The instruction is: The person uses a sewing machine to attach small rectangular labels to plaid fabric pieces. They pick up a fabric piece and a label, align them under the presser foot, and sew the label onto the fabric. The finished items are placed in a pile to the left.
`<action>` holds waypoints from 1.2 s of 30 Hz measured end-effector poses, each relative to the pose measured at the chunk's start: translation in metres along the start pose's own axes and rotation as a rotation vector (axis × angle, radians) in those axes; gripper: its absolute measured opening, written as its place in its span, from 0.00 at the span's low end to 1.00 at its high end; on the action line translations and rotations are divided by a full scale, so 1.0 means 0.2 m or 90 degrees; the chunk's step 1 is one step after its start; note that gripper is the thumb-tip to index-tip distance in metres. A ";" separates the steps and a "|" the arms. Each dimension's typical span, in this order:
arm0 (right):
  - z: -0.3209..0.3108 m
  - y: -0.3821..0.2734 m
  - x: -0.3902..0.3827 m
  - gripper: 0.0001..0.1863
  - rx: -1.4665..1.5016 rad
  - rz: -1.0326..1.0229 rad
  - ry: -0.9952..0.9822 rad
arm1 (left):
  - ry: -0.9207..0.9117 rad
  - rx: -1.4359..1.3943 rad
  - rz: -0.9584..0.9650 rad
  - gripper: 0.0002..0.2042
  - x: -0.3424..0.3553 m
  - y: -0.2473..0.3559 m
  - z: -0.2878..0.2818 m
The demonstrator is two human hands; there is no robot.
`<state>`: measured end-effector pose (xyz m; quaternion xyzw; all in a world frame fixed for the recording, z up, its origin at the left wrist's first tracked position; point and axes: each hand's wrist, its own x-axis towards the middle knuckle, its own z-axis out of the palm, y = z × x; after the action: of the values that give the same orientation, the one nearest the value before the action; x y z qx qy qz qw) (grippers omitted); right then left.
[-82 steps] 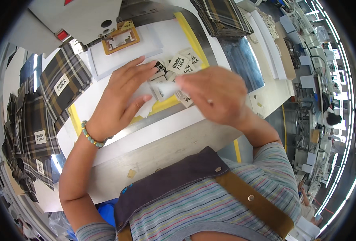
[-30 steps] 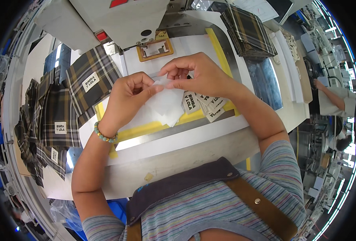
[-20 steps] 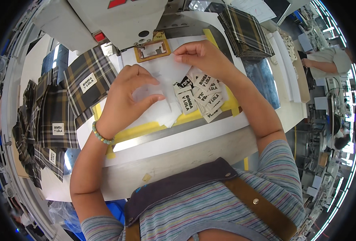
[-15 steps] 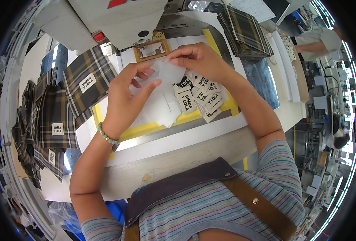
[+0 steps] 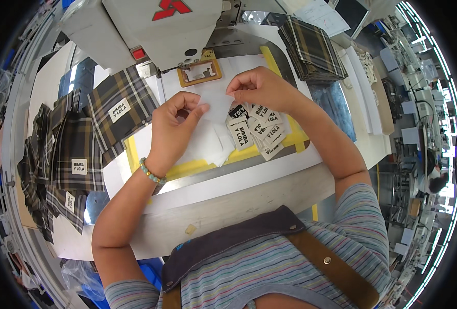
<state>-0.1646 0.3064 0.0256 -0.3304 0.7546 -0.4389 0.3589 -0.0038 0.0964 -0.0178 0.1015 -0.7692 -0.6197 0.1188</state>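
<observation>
Since the frame half a second earlier, both hands have drawn slightly apart, stretching a thin white sheet [image 5: 215,103] between them just in front of the orange clamp frame [image 5: 200,72].

The left hand [image 5: 174,129] pinches the sheet's left edge between thumb and forefinger. The right hand [image 5: 262,90] grips the right edge with curled fingertips. The sheet is translucent white, limp and unprinted; its exact outline cannot be told against the white stack [image 5: 208,147] beneath. Its long axis runs left to right, parallel to the front of the clamp frame, and it is held roughly flat above the counter [image 5: 249,190].

Woven labels [image 5: 256,131], white with dark lettering, lie fanned just right of the stack, below the right hand. Plaid fabric pieces [image 5: 120,110] with sewn labels lie well left of the clamp frame.
</observation>
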 end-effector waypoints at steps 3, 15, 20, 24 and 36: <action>-0.01 -0.01 0.01 0.12 0.042 0.008 0.003 | 0.011 -0.006 -0.011 0.08 0.00 -0.01 -0.01; -0.05 0.05 0.08 0.10 -0.175 -0.026 0.089 | 0.033 0.221 0.220 0.08 -0.01 0.06 -0.03; -0.09 0.02 0.22 0.11 -0.329 -0.054 0.133 | -0.061 0.432 0.396 0.15 -0.02 0.05 -0.05; -0.07 0.13 0.32 0.12 -0.266 -0.109 0.203 | -0.092 0.539 0.405 0.24 -0.04 0.03 -0.02; -0.04 0.07 0.05 0.22 -0.509 -0.274 0.200 | -0.086 0.658 0.343 0.31 -0.07 0.03 -0.03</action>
<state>-0.1788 0.3082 0.0130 -0.5210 0.8237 -0.2233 -0.0139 0.0108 0.0953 -0.0107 -0.0924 -0.9760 -0.1176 0.1582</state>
